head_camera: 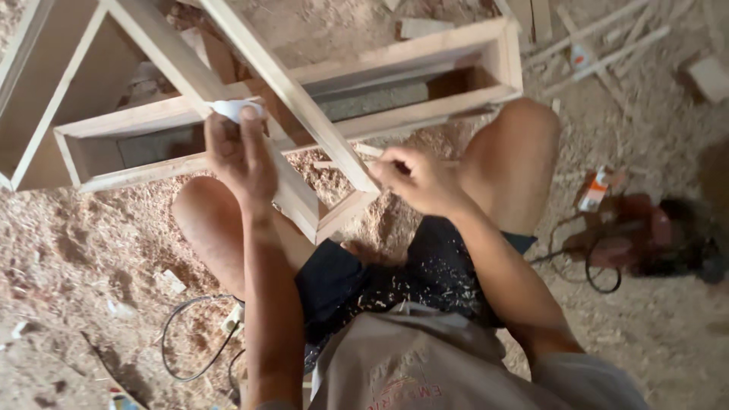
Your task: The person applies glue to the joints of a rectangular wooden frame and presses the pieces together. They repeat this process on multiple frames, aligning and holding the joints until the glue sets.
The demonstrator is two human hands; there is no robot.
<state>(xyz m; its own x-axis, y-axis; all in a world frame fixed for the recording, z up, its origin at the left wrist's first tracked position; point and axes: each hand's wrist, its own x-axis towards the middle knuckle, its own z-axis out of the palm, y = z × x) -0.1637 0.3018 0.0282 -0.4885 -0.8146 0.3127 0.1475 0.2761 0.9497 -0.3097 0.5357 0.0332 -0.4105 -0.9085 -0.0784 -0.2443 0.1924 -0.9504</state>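
Between the knees of a crouching person, seen from above, a pale wooden frame point(304, 114) rests tilted on a sawdust-covered floor point(68, 235). Its long rails run diagonally from the upper left toward the lower right, and its mitred corner points down toward the person's lap, probably so the joint sits within easy reach of both hands.

The left hand point(241, 156) is curled closed around a small white object point(235, 109), perhaps a tube or a wad of cloth, pressing its tip against one diagonal rail just up from that corner. The right hand point(418, 181) is closed in a pinch on a thin wooden sliver point(345, 163) that lies roughly level, its far end pointing left and touching the frame beside the corner.

Behind the frame lies an open wooden box frame point(425, 61), its long axis running left to right, slightly raised at the right. A dark power tool point(653, 235) with a looped black cord point(600, 266) sits on the floor to the right of the frame, well apart. A second cable point(190, 334) curls on the floor below and to the left of the frame. Loose wood strips point(607, 45) lie scattered at the upper right.
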